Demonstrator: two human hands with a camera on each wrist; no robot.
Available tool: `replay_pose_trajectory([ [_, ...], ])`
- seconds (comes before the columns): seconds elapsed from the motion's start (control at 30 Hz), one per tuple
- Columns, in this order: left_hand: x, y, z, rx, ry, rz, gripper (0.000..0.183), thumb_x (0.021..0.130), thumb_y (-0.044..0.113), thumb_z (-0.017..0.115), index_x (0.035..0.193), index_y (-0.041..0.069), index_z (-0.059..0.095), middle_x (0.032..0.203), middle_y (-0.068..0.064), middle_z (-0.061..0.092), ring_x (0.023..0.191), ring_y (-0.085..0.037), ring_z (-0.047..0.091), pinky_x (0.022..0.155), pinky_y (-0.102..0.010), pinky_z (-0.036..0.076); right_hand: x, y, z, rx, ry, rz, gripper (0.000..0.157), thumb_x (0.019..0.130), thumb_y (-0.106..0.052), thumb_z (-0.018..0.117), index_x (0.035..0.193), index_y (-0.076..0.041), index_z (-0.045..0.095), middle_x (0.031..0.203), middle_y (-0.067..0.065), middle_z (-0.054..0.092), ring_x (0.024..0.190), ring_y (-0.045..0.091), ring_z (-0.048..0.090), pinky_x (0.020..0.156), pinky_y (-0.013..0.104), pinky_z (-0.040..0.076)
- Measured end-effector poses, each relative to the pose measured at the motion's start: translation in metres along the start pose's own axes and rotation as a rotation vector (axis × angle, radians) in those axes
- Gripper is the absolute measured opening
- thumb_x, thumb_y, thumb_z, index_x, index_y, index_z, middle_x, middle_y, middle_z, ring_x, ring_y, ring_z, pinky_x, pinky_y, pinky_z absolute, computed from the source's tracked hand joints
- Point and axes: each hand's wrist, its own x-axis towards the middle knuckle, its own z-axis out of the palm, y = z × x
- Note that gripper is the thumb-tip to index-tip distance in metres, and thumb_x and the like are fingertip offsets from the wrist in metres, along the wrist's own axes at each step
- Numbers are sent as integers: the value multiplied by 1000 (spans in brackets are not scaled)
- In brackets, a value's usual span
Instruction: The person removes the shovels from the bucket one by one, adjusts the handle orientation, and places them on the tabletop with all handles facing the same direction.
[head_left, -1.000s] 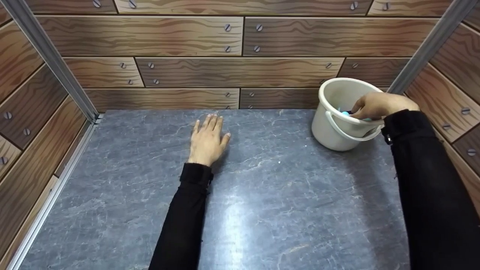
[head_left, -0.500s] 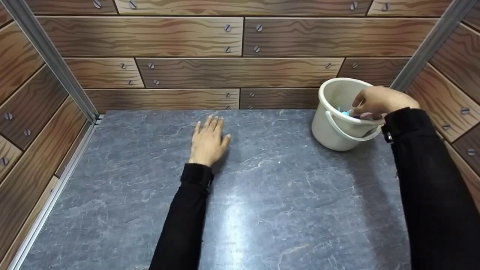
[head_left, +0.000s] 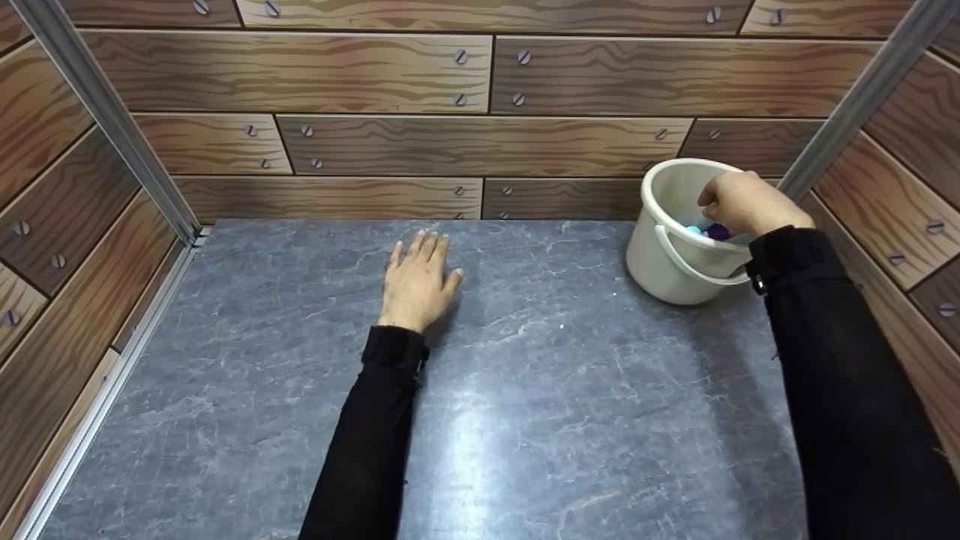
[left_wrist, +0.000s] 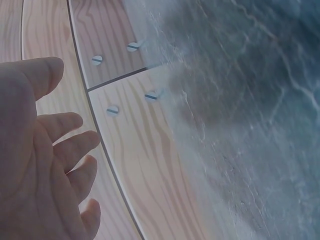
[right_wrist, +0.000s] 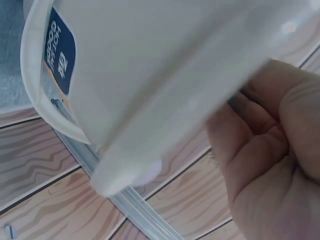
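A cream plastic bucket (head_left: 667,262) with a handle stands toward the back right in the head view. My right hand (head_left: 739,202) reaches over its rim, with the fingers bent downward. Below them inside lie light blue (head_left: 694,229) and dark purple (head_left: 718,232) objects, too small and covered to name. In the right wrist view, the bucket's wall and rim hide the fingertips of that hand (right_wrist: 265,150), so anything between them is unclear. Flat, with fingers straight, my left hand (head_left: 416,289) rests on the grey marbled tabletop (head_left: 285,420); its palm side (left_wrist: 40,155) shows in the left wrist view.
Wood-patterned panels (head_left: 375,142) close off the back and both sides. Metal posts (head_left: 847,105) stand at the back corners, and a metal rail (head_left: 112,397) runs along the left edge. The bucket carries a dark blue label (right_wrist: 61,52).
Inside the bucket my right hand has shifted slightly left and its fingers have changed position; the purple object now shows more plainly. My left hand has stayed still.
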Motion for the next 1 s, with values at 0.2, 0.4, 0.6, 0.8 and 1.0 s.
replay_pose_trajectory([
  [0.2, 1, -1, 0, 0, -1, -3, 70, 121, 45, 60, 179, 7, 49, 186, -18, 49, 181, -38, 37, 152, -64, 22, 3, 1, 7, 8, 37, 0, 38, 104, -1, 79, 138, 16, 75, 136, 40, 77, 108, 47, 72, 102, 64, 61],
  [0.4, 1, -1, -1, -25, -12, -15, 71, 121, 44, 60, 180, 7, 46, 188, -18, 46, 182, -38, 35, 152, -64, 22, 1, 3, 6, 9, 66, -2, 38, 102, 3, 73, 138, 17, 74, 137, 44, 75, 111, 52, 73, 100, 68, 62],
  [0.6, 1, -1, -1, -21, -25, -15, 72, 122, 45, 59, 181, 7, 45, 188, -19, 45, 182, -39, 35, 152, -63, 22, -4, 4, 1, 19, 97, 6, 36, 106, 4, 68, 139, 17, 73, 142, 48, 71, 122, 60, 73, 106, 74, 60],
  [0.8, 2, -1, -1, -23, -21, -12, 72, 122, 45, 58, 181, 6, 44, 189, -19, 43, 182, -39, 33, 152, -64, 23, -9, 5, -5, 24, 151, -6, 38, 106, 3, 65, 140, 17, 73, 139, 47, 72, 119, 62, 75, 98, 72, 65],
  [1.0, 2, -1, -1, -23, -10, -11, 73, 122, 45, 58, 181, 6, 43, 190, -19, 42, 182, -39, 33, 152, -63, 23, -11, 6, -9, 11, 179, 8, 39, 106, 3, 64, 140, 18, 72, 140, 47, 72, 129, 68, 72, 112, 80, 58],
])
